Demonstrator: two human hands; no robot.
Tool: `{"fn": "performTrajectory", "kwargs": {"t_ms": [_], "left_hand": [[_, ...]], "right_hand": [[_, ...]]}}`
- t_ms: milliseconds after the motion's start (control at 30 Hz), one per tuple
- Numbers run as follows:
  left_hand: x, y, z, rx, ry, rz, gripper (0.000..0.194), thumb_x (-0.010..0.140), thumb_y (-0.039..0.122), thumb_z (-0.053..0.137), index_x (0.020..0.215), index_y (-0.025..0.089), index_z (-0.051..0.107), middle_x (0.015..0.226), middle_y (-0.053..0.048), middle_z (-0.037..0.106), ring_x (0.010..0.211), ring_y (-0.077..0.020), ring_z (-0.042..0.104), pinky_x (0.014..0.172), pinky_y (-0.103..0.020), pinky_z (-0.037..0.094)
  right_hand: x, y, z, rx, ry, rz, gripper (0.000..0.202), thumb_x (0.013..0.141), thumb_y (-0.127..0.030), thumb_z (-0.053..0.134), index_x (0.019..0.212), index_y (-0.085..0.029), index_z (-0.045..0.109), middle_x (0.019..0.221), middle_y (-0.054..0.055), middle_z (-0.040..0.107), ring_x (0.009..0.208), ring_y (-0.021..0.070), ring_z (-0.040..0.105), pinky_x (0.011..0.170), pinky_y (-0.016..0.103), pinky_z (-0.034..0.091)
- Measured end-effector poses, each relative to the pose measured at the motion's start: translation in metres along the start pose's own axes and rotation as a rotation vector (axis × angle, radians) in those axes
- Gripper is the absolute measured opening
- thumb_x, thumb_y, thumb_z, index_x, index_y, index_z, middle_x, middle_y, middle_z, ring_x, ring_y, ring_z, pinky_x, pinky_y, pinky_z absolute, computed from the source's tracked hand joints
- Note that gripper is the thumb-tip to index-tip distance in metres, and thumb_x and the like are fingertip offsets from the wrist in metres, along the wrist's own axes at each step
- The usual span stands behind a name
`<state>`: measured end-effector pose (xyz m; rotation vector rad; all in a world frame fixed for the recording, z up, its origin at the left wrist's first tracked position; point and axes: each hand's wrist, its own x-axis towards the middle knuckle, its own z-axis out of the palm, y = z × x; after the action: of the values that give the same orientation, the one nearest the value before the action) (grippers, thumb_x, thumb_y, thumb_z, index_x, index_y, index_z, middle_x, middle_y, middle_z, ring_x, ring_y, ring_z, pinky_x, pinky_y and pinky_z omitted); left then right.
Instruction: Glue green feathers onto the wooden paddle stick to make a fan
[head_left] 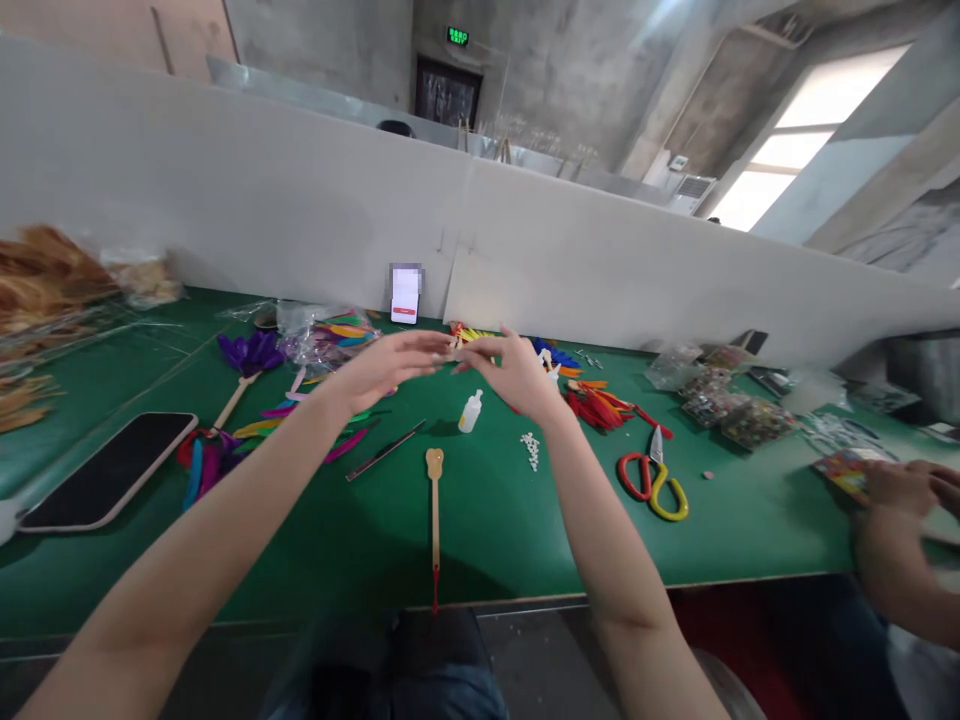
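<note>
Wooden stick (434, 505): laid on the green table (510, 540), near the front edge.
Glue bottle (470, 411): placed upright just beyond the stick.
Left hand (386, 365): raised above the table, fingers pinched on a small pale piece (454, 350), too blurred to be told.
Right hand (514, 372): the same piece is pinched, fingertips meeting the left.
Scissors (654, 485): laid to the right.
Feathers (334, 340): spread behind the hands.

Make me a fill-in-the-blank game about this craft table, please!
1. The table top is the colour ____.
2. The scissors have red and ____ handles.
3. The left hand and right hand meet above a small white ____, near the wooden stick.
4. The phone lies with its screen facing ____.

Missing words: green; yellow; bottle; up
</note>
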<state>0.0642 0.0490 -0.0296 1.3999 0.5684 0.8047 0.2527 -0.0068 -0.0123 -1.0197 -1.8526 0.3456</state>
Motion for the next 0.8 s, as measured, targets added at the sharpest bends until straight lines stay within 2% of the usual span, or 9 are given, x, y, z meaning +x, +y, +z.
{"fn": "performTrajectory", "kwargs": {"t_ms": [67, 133, 233, 300, 433, 567, 633, 700, 800], "left_hand": [[0.011, -0.016, 0.013, 0.017, -0.12, -0.011, 0.044, 0.065, 0.009, 0.067, 0.106, 0.024, 0.066, 0.113, -0.007, 0.065, 0.115, -0.0244, 0.055, 0.097, -0.04, 0.043], [0.017, -0.023, 0.022, 0.033, -0.217, -0.001, 0.044, 0.064, 0.009, 0.066, 0.104, 0.026, 0.067, 0.114, -0.006, 0.066, 0.117, -0.0247, 0.054, 0.098, -0.042, 0.043], [0.015, -0.014, 0.021, 0.07, -0.283, -0.015, 0.028, 0.074, 0.021, 0.064, 0.101, 0.025, 0.069, 0.109, -0.006, 0.068, 0.11, -0.0245, 0.059, 0.098, -0.044, 0.043], [0.008, 0.001, 0.015, 0.077, -0.237, -0.023, 0.023, 0.079, 0.027, 0.061, 0.101, 0.023, 0.069, 0.105, -0.007, 0.07, 0.105, -0.0247, 0.062, 0.097, -0.044, 0.044], [-0.006, 0.029, 0.007, 0.01, -0.163, 0.019, 0.022, 0.084, 0.024, 0.058, 0.101, 0.017, 0.069, 0.104, -0.009, 0.07, 0.103, -0.0246, 0.063, 0.095, -0.041, 0.047], [-0.012, 0.038, 0.011, -0.121, -0.233, 0.021, 0.025, 0.088, 0.024, 0.053, 0.108, 0.015, 0.066, 0.11, -0.012, 0.068, 0.106, -0.0246, 0.062, 0.095, -0.041, 0.047], [-0.013, 0.038, 0.013, -0.187, -0.263, 0.002, 0.028, 0.091, 0.027, 0.048, 0.111, 0.014, 0.064, 0.114, -0.012, 0.066, 0.108, -0.0247, 0.06, 0.095, -0.041, 0.047], [-0.013, 0.037, 0.013, -0.241, -0.27, -0.015, 0.03, 0.094, 0.029, 0.044, 0.111, 0.015, 0.064, 0.116, -0.012, 0.065, 0.11, -0.024, 0.059, 0.095, -0.04, 0.047], [-0.014, 0.034, 0.015, -0.307, -0.271, -0.019, 0.032, 0.095, 0.03, 0.04, 0.111, 0.015, 0.064, 0.116, -0.01, 0.065, 0.112, -0.0236, 0.058, 0.095, -0.039, 0.047]], "right_hand": [[0.009, -0.016, -0.008, 0.115, 0.031, 0.047, 0.019, 0.078, -0.018, 0.059, 0.064, -0.026, 0.07, 0.06, -0.009, 0.067, 0.061, 0.0121, 0.061, 0.108, 0.056, 0.013], [0.012, -0.021, -0.015, 0.214, 0.072, 0.115, 0.016, 0.076, -0.018, 0.063, 0.063, -0.023, 0.07, 0.062, -0.007, 0.068, 0.066, 0.012, 0.062, 0.106, 0.051, 0.022], [0.006, -0.002, -0.023, 0.249, 0.143, 0.234, 0.011, 0.075, -0.016, 0.065, 0.07, -0.021, 0.072, 0.069, -0.003, 0.07, 0.07, 0.0121, 0.062, 0.092, 0.04, 0.042], [-0.004, 0.018, -0.021, 0.277, 0.159, 0.304, 0.011, 0.073, -0.012, 0.065, 0.071, -0.021, 0.072, 0.071, -0.002, 0.071, 0.07, 0.0126, 0.062, 0.082, 0.035, 0.048], [-0.024, 0.042, 0.002, 0.385, 0.008, 0.338, 0.018, 0.067, -0.011, 0.069, 0.081, -0.021, 0.071, 0.077, 0.0, 0.072, 0.071, 0.0145, 0.066, 0.076, 0.037, 0.054], [-0.035, 0.027, 0.029, 0.651, -0.213, 0.34, 0.041, 0.071, -0.018, 0.07, 0.111, -0.024, 0.063, 0.111, 0.004, 0.068, 0.098, 0.018, 0.066, 0.084, 0.037, 0.054], [-0.039, 0.015, 0.035, 0.785, -0.3, 0.365, 0.042, 0.076, -0.025, 0.068, 0.117, -0.026, 0.059, 0.122, 0.005, 0.062, 0.103, 0.0192, 0.064, 0.081, 0.033, 0.056], [-0.041, 0.006, 0.037, 0.809, -0.338, 0.395, 0.038, 0.08, -0.03, 0.064, 0.117, -0.025, 0.059, 0.12, 0.006, 0.063, 0.094, 0.0184, 0.067, 0.069, 0.028, 0.058], [-0.044, -0.003, 0.04, 0.787, -0.322, 0.41, 0.038, 0.08, -0.033, 0.064, 0.117, -0.025, 0.058, 0.108, 0.004, 0.067, 0.073, 0.0141, 0.07, 0.054, 0.022, 0.056]]}}
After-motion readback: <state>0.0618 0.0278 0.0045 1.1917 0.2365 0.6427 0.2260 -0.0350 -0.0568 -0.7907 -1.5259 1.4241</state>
